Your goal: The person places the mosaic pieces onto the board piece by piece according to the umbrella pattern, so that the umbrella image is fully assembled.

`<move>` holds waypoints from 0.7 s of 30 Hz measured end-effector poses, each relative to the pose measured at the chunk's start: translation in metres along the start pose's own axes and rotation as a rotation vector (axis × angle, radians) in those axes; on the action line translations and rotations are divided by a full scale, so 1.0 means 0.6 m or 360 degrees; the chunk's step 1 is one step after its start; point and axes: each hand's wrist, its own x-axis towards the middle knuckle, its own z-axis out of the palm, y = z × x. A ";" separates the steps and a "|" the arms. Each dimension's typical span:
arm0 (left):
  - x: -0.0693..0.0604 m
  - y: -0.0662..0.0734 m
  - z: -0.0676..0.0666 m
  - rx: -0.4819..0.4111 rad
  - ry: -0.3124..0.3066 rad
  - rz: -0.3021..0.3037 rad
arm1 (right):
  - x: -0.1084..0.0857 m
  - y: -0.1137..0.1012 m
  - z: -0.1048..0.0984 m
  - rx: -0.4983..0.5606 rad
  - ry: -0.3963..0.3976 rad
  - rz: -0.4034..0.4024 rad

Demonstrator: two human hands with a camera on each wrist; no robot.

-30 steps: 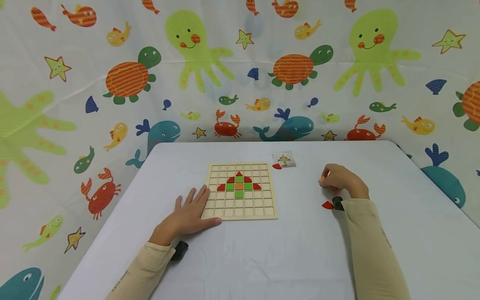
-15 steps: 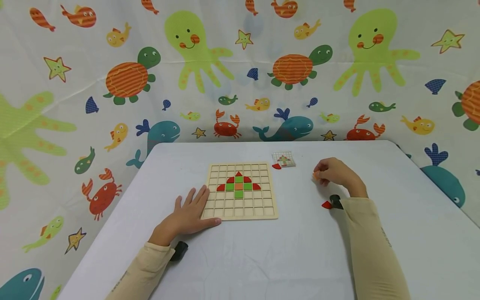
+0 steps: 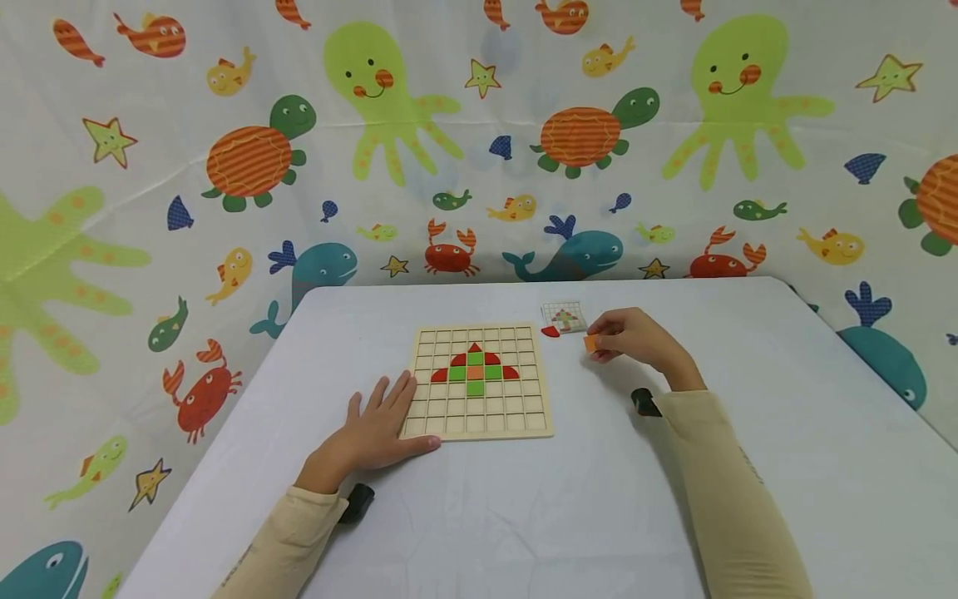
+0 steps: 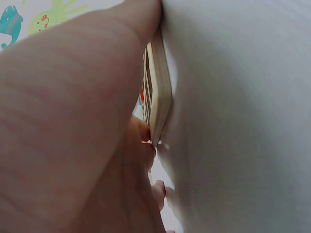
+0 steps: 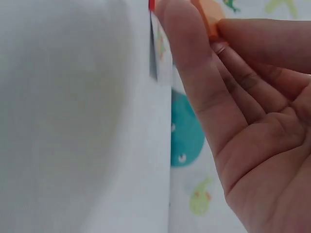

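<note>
A wooden grid board [image 3: 516,408] lies on the table, with red, green and orange tiles set near its middle in a tree-like shape. My left hand [image 3: 370,428] rests spread at the board's left front corner, fingers straight and touching its edge; the left wrist view shows the board's side [image 4: 163,92] beside the hand. Right of the board, my right hand [image 3: 636,339] pinches an orange square tile [image 3: 591,344] between thumb and fingers, above the table. In the right wrist view the orange tile [image 5: 210,17] shows between the fingertips.
Behind the board's right corner lies a stack of pattern cards [image 3: 565,316] printed with a grid. A red quarter-round tile [image 3: 550,331] lies at its front edge. The white table [image 3: 479,516] ends at a sea-animal curtain [image 3: 479,166].
My right hand has moved left toward the board, carrying the orange tile. A red tile seen near the right wrist earlier is now out of sight. The left hand stays in place.
</note>
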 end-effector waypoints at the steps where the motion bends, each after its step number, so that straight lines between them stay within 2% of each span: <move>1: 0.000 0.000 0.000 0.0001 0.0002 0.0001 | 0.002 -0.004 0.005 0.0019 -0.0001 -0.0013; 7: -0.001 0.001 -0.001 -0.0005 0.0007 0.0007 | 0.010 -0.031 0.035 0.0055 -0.0011 -0.0082; 15: -0.002 -0.001 0.000 -0.0022 0.0007 0.0015 | 0.012 -0.078 0.086 0.0119 -0.0104 -0.0205; 21: -0.001 -0.003 0.001 -0.0026 0.0012 0.0022 | 0.014 -0.100 0.128 0.0147 -0.0176 -0.0301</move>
